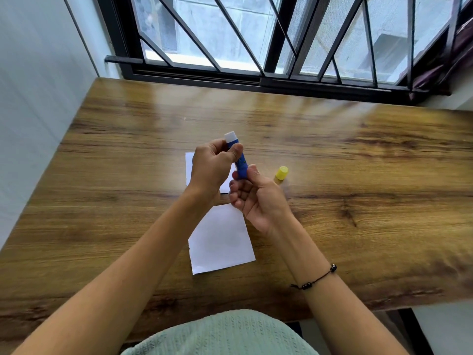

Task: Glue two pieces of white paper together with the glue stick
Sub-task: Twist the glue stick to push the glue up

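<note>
A blue glue stick (241, 165) is held above the wooden table (358, 175), its white glue tip pointing away from me and uncapped. My left hand (212, 167) grips its upper part, thumb across the barrel. My right hand (258, 198) pinches the bottom end with thumb and fingers. The yellow cap (281, 173) lies on the table just right of my hands. One white paper (189, 165) lies under my left hand, mostly hidden. A second white paper (221, 242) lies nearer to me, between my forearms.
A barred window (256, 39) runs along the table's far edge. A white wall (33, 98) borders the left side. A dark cloth (450, 62) hangs at the far right. A beaded cord sits on my right wrist (317, 278).
</note>
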